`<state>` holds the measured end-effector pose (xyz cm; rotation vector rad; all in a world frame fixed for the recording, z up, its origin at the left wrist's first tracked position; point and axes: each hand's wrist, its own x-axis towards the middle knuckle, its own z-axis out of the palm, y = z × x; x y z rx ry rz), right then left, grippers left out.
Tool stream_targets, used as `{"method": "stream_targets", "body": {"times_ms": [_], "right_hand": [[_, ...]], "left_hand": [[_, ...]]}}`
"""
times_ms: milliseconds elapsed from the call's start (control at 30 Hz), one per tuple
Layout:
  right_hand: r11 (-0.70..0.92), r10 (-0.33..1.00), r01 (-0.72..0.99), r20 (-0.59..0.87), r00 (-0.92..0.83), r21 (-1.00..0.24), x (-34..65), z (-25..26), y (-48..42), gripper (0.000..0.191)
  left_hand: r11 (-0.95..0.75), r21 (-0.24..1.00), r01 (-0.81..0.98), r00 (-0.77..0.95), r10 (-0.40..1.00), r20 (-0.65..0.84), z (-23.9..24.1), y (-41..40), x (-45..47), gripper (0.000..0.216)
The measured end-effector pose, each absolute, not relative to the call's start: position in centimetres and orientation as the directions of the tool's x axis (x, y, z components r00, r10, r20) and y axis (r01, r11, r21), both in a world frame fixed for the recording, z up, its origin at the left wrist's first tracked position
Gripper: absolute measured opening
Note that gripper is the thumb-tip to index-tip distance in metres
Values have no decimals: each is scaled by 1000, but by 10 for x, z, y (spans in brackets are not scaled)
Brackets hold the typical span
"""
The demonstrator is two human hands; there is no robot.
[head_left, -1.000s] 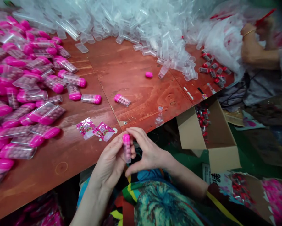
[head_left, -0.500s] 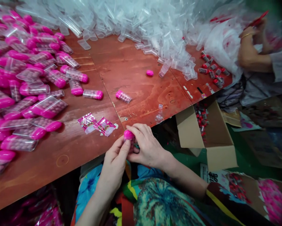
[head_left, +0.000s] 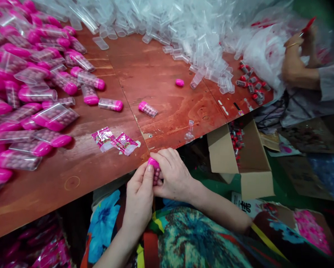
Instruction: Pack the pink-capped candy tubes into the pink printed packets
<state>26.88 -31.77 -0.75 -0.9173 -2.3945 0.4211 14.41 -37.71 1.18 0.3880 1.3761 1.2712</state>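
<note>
A: The lower centre first. What is seen nearest?
B: Patterned clothing (head_left: 194, 234) is seen along the bottom edge, and just above it a pink-capped tube (head_left: 156, 175) is being held off the table (head_left: 99, 178), right by its near edge.
A: And the grip?
B: Clamped on that tube, both sides! The cap is pressed by the thumb of the left hand (head_left: 139, 191), and the tube is wrapped from the other side by the right hand (head_left: 174, 173). Round pink balls are shown through the clear wall; the lower end is hidden by fingers.
A: Beyond the hands?
B: Two pink packets (head_left: 103, 139) are laid side by side, left of centre. At mid-right a cardboard box (head_left: 256, 163) is seen below table level, with red-and-clear pieces inside. Near the centre a second tube (head_left: 148, 109) is left lying on its side; the whole left is taken up by a heap of filled tubes (head_left: 55, 116).
A: Farther up?
B: A loose pink cap (head_left: 179, 82) is passed, then red-capped tubes (head_left: 258, 97) at upper right. The top is filled by clear empty tubes (head_left: 167, 20). At the upper right, a red item (head_left: 308, 25) is held by a co-worker's hand (head_left: 293, 54).
</note>
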Motion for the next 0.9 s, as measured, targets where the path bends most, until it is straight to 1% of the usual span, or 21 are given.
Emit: {"method": "stream_targets", "body": {"times_ms": [100, 200, 267, 333, 367, 433, 467, 500, 567, 600, 633, 700, 733, 800, 900], "right_hand": [[728, 681, 508, 400, -613, -461, 269, -12, -320, 58], [744, 662, 476, 425, -617, -469, 269, -16, -320, 54], [725, 676, 473, 387, -627, -501, 269, -18, -319, 54], [675, 704, 482, 294, -647, -558, 270, -17, -317, 57], [640, 713, 480, 231, -662, -599, 271, -16, -316, 61], [533, 717, 443, 106, -689, -721, 275, -11, -310, 71], [453, 719, 405, 56, -693, -794, 277, -9, -307, 69], [362, 725, 359, 18, -689, -860, 280, -6, -303, 61], [214, 740, 260, -18, -672, -942, 283, -3, -297, 36], [177, 750, 219, -13, -662, -960, 283, -3, -295, 27], [160, 762, 185, 2, -647, -970, 283, -4, -295, 22], [128, 809, 117, 36, -586, -985, 279, -9, -296, 17], [87, 841, 79, 30, -541, -993, 276, -12, -298, 16], [-33, 888, 5, -32, -459, -999, 272, -17, -303, 17], [-171, 893, -77, -121, -433, -982, 269, -19, -307, 23]], "left_hand": [[350, 826, -443, -308, 805, -507, 12, -379, 148, 47], [348, 798, -492, -303, 791, -532, 10, -379, 152, 47], [345, 776, -528, -287, 788, -545, 8, -377, 152, 46], [339, 753, -564, -261, 792, -552, 3, -375, 148, 46], [344, 742, -576, -238, 797, -555, -1, -374, 144, 46], [360, 738, -572, -192, 815, -547, -7, -374, 134, 47], [373, 749, -548, -167, 829, -535, -10, -375, 129, 47], [387, 769, -509, -138, 845, -517, -12, -376, 123, 48], [403, 816, -414, -83, 876, -474, -15, -379, 113, 48], [401, 835, -377, -63, 888, -455, -16, -381, 110, 48], [398, 847, -352, -50, 896, -441, -17, -382, 108, 47], [382, 856, -347, -50, 904, -424, -17, -383, 108, 44], [375, 853, -362, -54, 906, -421, -18, -384, 108, 43], [358, 838, -411, -60, 907, -417, -19, -383, 111, 42], [313, 814, -490, -94, 909, -406, -19, -382, 114, 40]]}}
